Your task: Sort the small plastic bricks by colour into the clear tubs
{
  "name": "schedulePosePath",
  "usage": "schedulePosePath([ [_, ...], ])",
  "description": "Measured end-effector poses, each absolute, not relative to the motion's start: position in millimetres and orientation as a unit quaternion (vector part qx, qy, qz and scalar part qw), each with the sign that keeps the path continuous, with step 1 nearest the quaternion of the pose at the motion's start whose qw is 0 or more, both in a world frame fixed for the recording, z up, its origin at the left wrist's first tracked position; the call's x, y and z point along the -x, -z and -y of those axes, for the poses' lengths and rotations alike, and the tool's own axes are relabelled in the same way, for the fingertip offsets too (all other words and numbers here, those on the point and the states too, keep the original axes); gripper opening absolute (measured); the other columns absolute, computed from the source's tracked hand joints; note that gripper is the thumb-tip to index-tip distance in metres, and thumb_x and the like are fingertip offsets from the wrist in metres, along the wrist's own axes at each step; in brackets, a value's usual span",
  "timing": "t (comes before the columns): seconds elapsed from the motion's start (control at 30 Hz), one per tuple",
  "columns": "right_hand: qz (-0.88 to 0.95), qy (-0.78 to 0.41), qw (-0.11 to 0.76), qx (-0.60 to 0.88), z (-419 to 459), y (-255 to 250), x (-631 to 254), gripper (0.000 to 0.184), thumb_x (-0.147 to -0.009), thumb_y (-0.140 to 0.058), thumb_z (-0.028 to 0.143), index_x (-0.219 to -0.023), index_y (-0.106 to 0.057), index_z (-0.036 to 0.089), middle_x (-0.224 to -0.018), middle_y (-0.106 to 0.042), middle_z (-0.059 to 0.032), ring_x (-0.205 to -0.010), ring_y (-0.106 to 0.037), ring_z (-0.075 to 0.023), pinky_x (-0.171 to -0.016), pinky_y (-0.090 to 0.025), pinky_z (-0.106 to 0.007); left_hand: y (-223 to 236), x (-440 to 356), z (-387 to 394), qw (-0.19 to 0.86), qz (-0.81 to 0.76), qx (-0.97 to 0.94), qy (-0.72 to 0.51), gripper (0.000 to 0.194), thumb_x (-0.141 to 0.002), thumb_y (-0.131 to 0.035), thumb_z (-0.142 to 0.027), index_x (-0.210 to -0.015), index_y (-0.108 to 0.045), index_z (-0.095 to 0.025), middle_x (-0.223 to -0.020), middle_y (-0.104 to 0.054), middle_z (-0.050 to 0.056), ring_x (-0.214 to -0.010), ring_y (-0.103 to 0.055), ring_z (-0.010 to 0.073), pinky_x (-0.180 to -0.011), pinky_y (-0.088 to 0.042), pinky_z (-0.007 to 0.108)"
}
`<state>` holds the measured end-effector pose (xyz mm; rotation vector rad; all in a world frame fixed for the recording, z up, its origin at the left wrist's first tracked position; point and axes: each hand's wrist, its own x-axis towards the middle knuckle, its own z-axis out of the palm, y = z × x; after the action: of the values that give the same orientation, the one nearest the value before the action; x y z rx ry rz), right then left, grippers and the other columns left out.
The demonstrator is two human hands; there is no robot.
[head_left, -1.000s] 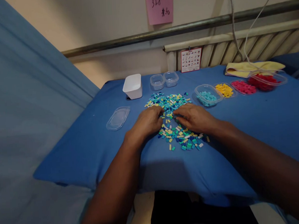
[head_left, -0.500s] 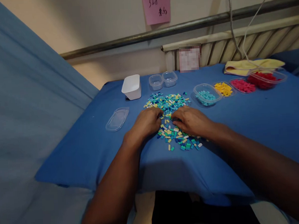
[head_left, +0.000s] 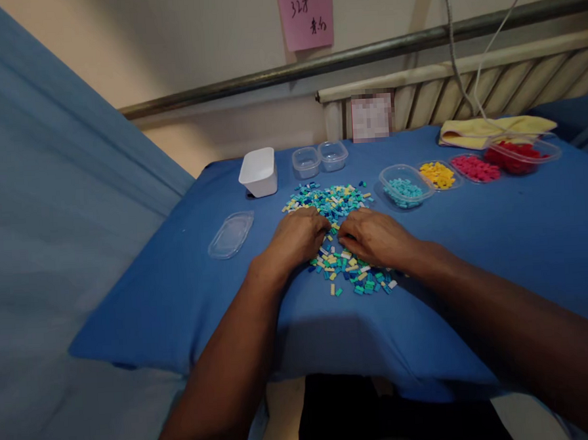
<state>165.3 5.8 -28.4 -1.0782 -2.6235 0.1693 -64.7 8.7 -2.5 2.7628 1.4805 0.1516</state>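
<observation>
Small toy building bricks in blue, teal, green, yellow and white lie in two joined heaps on the blue cloth. The far heap (head_left: 330, 202) is denser; the near heap (head_left: 358, 272) is spread more thinly. Between them, my left hand (head_left: 302, 234) rests at the left with its fingers curled down among the bricks. Facing it across a small gap is my right hand (head_left: 373, 234), its thumb and fingers drawn together at the bricks. Whatever either set of fingertips holds is too small or hidden to make out.
A white tub (head_left: 259, 172), two clear containers (head_left: 305, 163) and a clear lid (head_left: 232, 235) are left and back. On the right stand containers of turquoise (head_left: 403, 189), yellow (head_left: 438, 175), pink (head_left: 475, 168) and red pieces (head_left: 515, 156), with a yellow cloth (head_left: 496, 130) behind.
My left hand has shifted right, closer to my right hand. My right hand moved slightly left and its fingers drew closer together. The heaps look nearly the same.
</observation>
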Motion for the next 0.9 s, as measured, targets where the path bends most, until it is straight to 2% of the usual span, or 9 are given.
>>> schedulePosePath([
  [0.2, 0.887, -0.098, 0.252, 0.375, -9, 34, -172, 0.011, -0.104, -0.064, 0.026, -0.108, -0.073, 0.022, -0.101, -0.077, -0.0087, -0.097, -0.069, -0.0278, -0.087, -0.049, -0.038, -7, 64, -5, 0.022, -0.472, -0.881, -0.03, 0.024, -0.101, -0.061, -0.02, -0.108, -0.084, -0.021, -0.104, -0.075, 0.011, -0.102, -0.069, 0.028, -0.09, -0.053, 0.038],
  [0.37, 0.881, -0.115, 0.283, 0.36, -9, 36, -174, 0.021, -0.102, -0.066, 0.021, -0.121, -0.075, 0.021, -0.112, -0.08, -0.0122, -0.109, -0.072, -0.0307, -0.098, -0.053, -0.043, -7, 61, -4, 0.019, -0.468, -0.883, -0.024, 0.025, -0.102, -0.059, -0.02, -0.108, -0.083, -0.017, -0.105, -0.075, 0.013, -0.102, -0.069, 0.0302, -0.09, -0.053, 0.041],
  [0.43, 0.875, -0.126, 0.306, 0.354, -8, 37, -173, 0.019, -0.103, -0.067, 0.022, -0.119, -0.077, 0.021, -0.111, -0.081, -0.0117, -0.109, -0.073, -0.0299, -0.098, -0.055, -0.043, -6, 60, -4, 0.046, -0.466, -0.882, -0.056, 0.024, -0.104, -0.058, -0.021, -0.109, -0.081, -0.017, -0.105, -0.076, 0.012, -0.1, -0.07, 0.028, -0.091, -0.054, 0.039],
  [0.53, 0.842, -0.161, 0.374, 0.353, -8, 38, -173, 0.014, -0.103, -0.067, 0.024, -0.112, -0.078, 0.022, -0.104, -0.08, -0.0087, -0.098, -0.073, -0.0256, -0.089, -0.056, -0.039, -4, 60, -3, 0.11, -0.471, -0.862, -0.154, 0.022, -0.105, -0.058, -0.022, -0.113, -0.079, -0.018, -0.107, -0.077, 0.009, -0.102, -0.071, 0.0243, -0.094, -0.054, 0.036],
  [0.6, 0.824, -0.177, 0.403, 0.357, -8, 38, -172, 0.012, -0.103, -0.069, 0.025, -0.109, -0.078, 0.022, -0.102, -0.079, -0.0075, -0.091, -0.072, -0.0238, -0.084, -0.056, -0.037, -5, 62, -3, 0.118, -0.488, -0.843, -0.193, 0.021, -0.105, -0.059, -0.023, -0.111, -0.079, -0.019, -0.109, -0.077, 0.009, -0.105, -0.071, 0.0244, -0.095, -0.054, 0.037],
  [0.73, 0.816, -0.189, 0.404, 0.366, -8, 39, -173, 0.011, -0.102, -0.069, 0.025, -0.107, -0.078, 0.023, -0.099, -0.078, -0.0069, -0.088, -0.072, -0.0233, -0.08, -0.056, -0.037, -5, 67, -3, 0.089, -0.517, -0.836, -0.161, 0.021, -0.104, -0.06, -0.024, -0.109, -0.08, -0.021, -0.112, -0.078, 0.009, -0.109, -0.07, 0.0264, -0.096, -0.054, 0.039],
  [0.9, 0.821, -0.189, 0.392, 0.368, -8, 43, -175, 0.012, -0.101, -0.069, 0.026, -0.108, -0.079, 0.024, -0.099, -0.078, -0.0063, -0.089, -0.072, -0.0229, -0.082, -0.057, -0.037, -6, 65, -1, 0.068, -0.457, -0.884, -0.076, 0.023, -0.103, -0.06, -0.021, -0.112, -0.082, -0.022, -0.113, -0.08, 0.009, -0.108, -0.071, 0.0274, -0.097, -0.053, 0.04],
])
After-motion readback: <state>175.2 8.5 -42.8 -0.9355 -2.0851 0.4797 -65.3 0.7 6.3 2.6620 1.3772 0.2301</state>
